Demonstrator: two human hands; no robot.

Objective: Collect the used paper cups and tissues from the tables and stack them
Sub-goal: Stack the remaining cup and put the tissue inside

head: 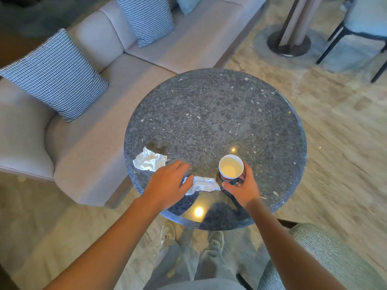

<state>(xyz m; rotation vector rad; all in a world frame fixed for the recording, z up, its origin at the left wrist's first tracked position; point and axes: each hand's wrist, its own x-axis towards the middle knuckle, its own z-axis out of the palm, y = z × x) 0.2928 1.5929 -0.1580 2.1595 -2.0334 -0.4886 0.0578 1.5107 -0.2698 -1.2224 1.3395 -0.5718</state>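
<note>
Speckled dark-grey round stone table [209, 111] | white paper cup with red band [230, 170] upright near the near edge, right hand [244, 188] curled round its base | left hand [167, 183] palm down, fingers relaxed, thumb at the end of the near crumpled white tissue [204, 184] lying between the hands | far crumpled white tissue [149, 162] just beyond the left hand, by the left rim

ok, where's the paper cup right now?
In the head view the paper cup is upright near the front edge of the round table, held by the right hand, just right of a crumpled tissue.
</note>
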